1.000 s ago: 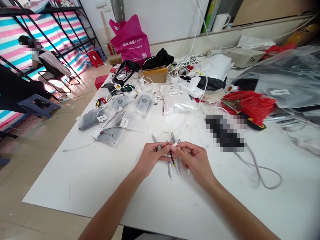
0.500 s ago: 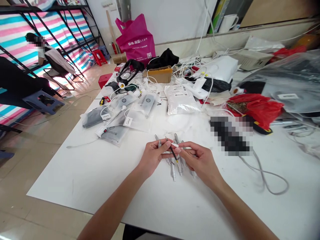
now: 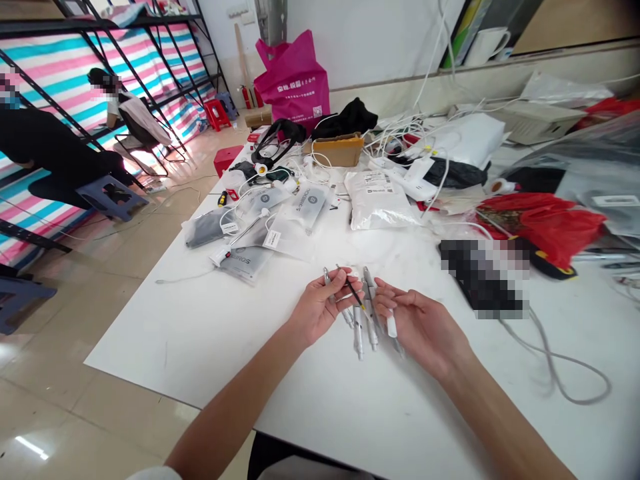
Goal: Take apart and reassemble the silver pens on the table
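Between the thumb and fingers of my left hand point(image 3: 320, 307) is a thin black pen refill point(image 3: 355, 291) with a yellow band near its lower end. A silver pen part point(image 3: 327, 279) shows just behind the same hand; whether it is held cannot be made out. My right hand point(image 3: 430, 330) is turned palm up, its fingers curled round a small white cylindrical piece point(image 3: 391, 324). Several silver pens point(image 3: 359, 337) lie on the white table below and between both hands, some partly covered by the fingers.
Frosted pouches point(image 3: 247, 261) and a white cable lie to the left. A white plastic package point(image 3: 380, 203) sits farther back, near tangled cables and a magenta bag point(image 3: 295, 87). To the right are a pixelated black object point(image 3: 480, 277) with a grey cord and a red bag point(image 3: 560, 220). People sit in the left background.
My hands have come apart: the right, with the white piece, has drawn away from the refill and turned palm up. The left still holds the refill. The view has shifted left.
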Action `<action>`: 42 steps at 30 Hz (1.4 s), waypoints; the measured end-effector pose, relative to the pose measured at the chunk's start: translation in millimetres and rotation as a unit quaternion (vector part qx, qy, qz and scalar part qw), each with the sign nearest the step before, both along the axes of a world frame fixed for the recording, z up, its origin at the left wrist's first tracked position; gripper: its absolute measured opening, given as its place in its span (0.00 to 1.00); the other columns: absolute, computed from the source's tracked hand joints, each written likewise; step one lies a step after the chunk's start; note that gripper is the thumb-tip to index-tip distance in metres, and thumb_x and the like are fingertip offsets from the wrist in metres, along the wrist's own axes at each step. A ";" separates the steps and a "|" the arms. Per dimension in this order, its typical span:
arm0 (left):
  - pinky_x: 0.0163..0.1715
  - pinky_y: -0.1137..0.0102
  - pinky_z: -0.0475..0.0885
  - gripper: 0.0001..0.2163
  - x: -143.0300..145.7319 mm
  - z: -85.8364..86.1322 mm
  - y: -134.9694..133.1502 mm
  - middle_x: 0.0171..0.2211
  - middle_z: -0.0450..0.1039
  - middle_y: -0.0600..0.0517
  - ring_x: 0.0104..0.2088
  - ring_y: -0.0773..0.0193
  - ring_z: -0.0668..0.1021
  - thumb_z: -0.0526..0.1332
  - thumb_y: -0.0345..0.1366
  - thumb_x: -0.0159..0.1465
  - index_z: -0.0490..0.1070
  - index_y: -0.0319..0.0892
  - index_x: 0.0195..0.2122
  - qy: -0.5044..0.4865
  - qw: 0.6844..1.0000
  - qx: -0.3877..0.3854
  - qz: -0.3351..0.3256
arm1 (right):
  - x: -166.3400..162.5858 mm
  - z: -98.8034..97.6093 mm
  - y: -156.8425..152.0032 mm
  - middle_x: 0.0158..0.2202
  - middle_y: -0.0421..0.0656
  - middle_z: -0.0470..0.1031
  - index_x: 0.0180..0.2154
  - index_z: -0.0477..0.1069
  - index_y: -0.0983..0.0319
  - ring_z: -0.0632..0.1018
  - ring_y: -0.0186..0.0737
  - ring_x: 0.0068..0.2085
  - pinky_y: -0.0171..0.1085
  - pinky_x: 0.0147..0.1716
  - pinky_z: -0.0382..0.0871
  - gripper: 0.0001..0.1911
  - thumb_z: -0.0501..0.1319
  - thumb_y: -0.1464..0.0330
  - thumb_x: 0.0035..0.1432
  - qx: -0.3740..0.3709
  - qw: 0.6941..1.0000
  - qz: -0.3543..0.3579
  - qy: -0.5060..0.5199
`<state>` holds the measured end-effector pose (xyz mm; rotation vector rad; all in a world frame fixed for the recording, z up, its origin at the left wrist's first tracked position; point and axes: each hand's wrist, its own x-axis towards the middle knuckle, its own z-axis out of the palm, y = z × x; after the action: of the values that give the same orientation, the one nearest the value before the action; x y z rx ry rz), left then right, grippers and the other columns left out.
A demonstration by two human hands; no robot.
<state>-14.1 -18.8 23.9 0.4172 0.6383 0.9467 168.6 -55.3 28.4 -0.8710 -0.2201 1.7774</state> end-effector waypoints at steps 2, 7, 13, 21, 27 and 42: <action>0.53 0.66 0.77 0.08 -0.6 -0.7 1.1 0.37 0.79 0.50 0.41 0.66 0.82 0.71 0.36 0.64 0.80 0.38 0.41 0.000 1.000 -0.002 0.000 | -0.4 -0.9 0.9 0.33 0.40 0.60 0.44 0.73 0.65 0.65 0.31 0.31 0.29 0.29 0.73 0.16 0.60 0.79 0.52 -0.006 1.000 -0.002 0.012; 0.50 0.68 0.78 0.10 -1.0 -3.7 1.5 0.37 0.80 0.49 0.41 0.66 0.82 0.71 0.37 0.64 0.79 0.38 0.43 0.017 1.000 0.004 -0.020 | -0.6 0.1 -0.1 0.34 0.41 0.66 0.46 0.76 0.65 0.67 0.30 0.31 0.28 0.30 0.73 0.15 0.65 0.79 0.55 0.026 0.999 0.015 -0.038; 0.49 0.65 0.78 0.11 1.0 -3.4 -1.4 0.38 0.81 0.47 0.40 0.64 0.82 0.71 0.39 0.64 0.79 0.37 0.44 0.048 0.998 0.030 -0.041 | -2.0 -1.4 -3.8 0.27 0.36 0.64 0.48 0.77 0.65 0.60 0.27 0.25 0.27 0.22 0.65 0.17 0.73 0.66 0.58 0.026 0.996 0.023 -0.080; 0.47 0.66 0.77 0.12 2.1 -0.1 -3.0 0.35 0.79 0.49 0.38 0.65 0.82 0.72 0.41 0.63 0.79 0.38 0.43 0.056 0.995 0.033 -0.073 | -4.5 -0.1 -9.1 0.21 0.30 0.52 0.37 0.75 0.62 0.46 0.24 0.20 0.29 0.17 0.51 0.15 0.67 0.57 0.64 0.052 0.993 0.062 -0.090; 0.45 0.66 0.77 0.13 -1.3 1.9 -1.1 0.38 0.78 0.47 0.38 0.64 0.81 0.71 0.41 0.63 0.80 0.37 0.43 0.062 0.993 0.061 -0.081 | -3.5 9.1 -6.0 0.28 0.35 0.56 0.45 0.77 0.62 0.56 0.28 0.23 0.31 0.17 0.57 0.13 0.66 0.64 0.59 -0.007 0.997 0.005 -0.076; 0.48 0.58 0.79 0.14 -4.0 5.4 0.4 0.36 0.80 0.47 0.39 0.59 0.82 0.69 0.46 0.65 0.80 0.39 0.43 0.166 0.969 0.150 -0.100 | 0.9 0.1 -9.2 0.29 0.39 0.74 0.35 0.75 0.61 0.51 0.24 0.20 0.34 0.21 0.48 0.16 0.68 0.54 0.63 0.108 0.965 0.078 -0.228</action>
<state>-18.1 -18.4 29.3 0.9080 0.7406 0.7870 169.5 -64.5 28.6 -1.1163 -0.7864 1.6343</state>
